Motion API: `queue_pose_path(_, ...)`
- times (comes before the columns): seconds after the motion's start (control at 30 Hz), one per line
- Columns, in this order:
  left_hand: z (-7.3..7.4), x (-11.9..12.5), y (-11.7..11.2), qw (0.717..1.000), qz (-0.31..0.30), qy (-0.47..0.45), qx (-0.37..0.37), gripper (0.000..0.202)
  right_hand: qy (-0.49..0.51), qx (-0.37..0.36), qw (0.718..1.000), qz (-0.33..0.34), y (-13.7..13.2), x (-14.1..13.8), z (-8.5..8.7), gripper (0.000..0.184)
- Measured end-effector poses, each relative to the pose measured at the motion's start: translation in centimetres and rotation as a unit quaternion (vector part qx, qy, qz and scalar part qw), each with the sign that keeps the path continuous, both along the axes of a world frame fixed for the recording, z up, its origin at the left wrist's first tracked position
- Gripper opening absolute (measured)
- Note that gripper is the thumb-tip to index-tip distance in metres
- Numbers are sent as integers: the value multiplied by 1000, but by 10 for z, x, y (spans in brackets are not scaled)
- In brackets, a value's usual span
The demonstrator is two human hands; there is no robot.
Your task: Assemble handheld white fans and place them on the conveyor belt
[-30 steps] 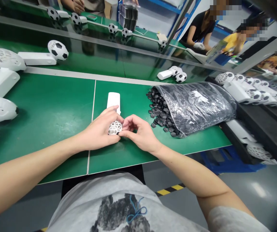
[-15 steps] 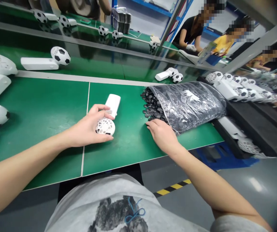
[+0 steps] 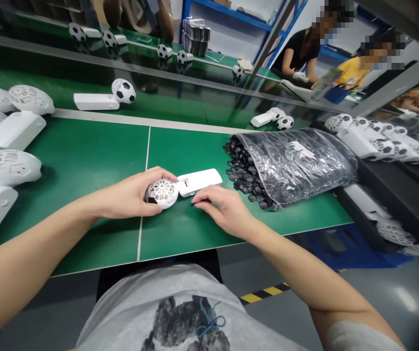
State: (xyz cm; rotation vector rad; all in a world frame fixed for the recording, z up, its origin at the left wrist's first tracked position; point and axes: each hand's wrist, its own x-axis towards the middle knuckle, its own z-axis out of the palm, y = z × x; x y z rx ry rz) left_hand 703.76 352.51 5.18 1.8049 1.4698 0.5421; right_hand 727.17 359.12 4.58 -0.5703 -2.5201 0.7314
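Note:
My left hand (image 3: 129, 194) is closed round the round, openwork head of a white football-patterned handheld fan (image 3: 163, 193), which rests on the green table. The fan's white handle points to the right, and one black patch shows on the head near my fingers. Just right of the head, below the handle, my right hand (image 3: 227, 209) pinches a small black piece (image 3: 193, 203) between thumb and fingertips. Farther right lies a clear plastic bag (image 3: 297, 165), its mouth towards me, with many black pieces (image 3: 246, 170) spilling out.
Several white fans (image 3: 9, 165) lie at the left. Beyond the pale strip are another football fan (image 3: 99, 100) and a small group (image 3: 273, 118). A black tray (image 3: 395, 180) with fans stands at the right. Co-workers sit across the line.
My right hand has moved left from the bag's mouth to the fan, bringing a small black piece. The fan has turned in my left hand, so its handle points right.

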Motion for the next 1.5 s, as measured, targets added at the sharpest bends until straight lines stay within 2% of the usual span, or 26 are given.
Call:
queue_pose_path(0.1,-1,9,-2,1000,17,7,6,53,45,15,998,48,-5,-23,-2,7)
queue_pose_path(0.27,-8,17,-3,997,49,0,59,47,75,30,995,52,1,-40,-8,6)
queue_pose_path(0.5,-9,22,-4,995,65,-27,69,33,37,-36,998,33,5,-46,-2,10)
queue_pose_path(0.63,-9,24,-6,994,81,-34,60,36,1,-24,998,56,9,-48,0,15)
queue_pose_path(0.87,-13,28,-5,989,114,-47,77,33,29,-62,996,57,15,-46,-4,15)
queue_pose_path(1.03,-21,35,-10,979,148,-49,131,27,0,-36,998,56,17,-50,-5,18)
queue_pose_path(1.13,-18,35,-9,978,150,-58,130,29,19,-25,998,53,19,-45,1,14)
queue_pose_path(1.23,-4,26,16,978,172,-43,113,35,46,-9,999,-1,27,-25,11,12)
queue_pose_path(1.3,7,11,51,967,214,-19,138,38,22,39,996,-74,36,-4,12,13)
queue_pose_path(1.37,14,-10,96,945,269,10,184,42,-27,96,984,-144,44,19,6,13)
queue_pose_path(1.43,13,-33,141,922,320,53,211,45,-83,154,965,-198,51,39,-6,17)
queue_pose_path(1.5,4,-52,178,920,329,85,196,50,-134,216,940,-229,56,52,-20,24)
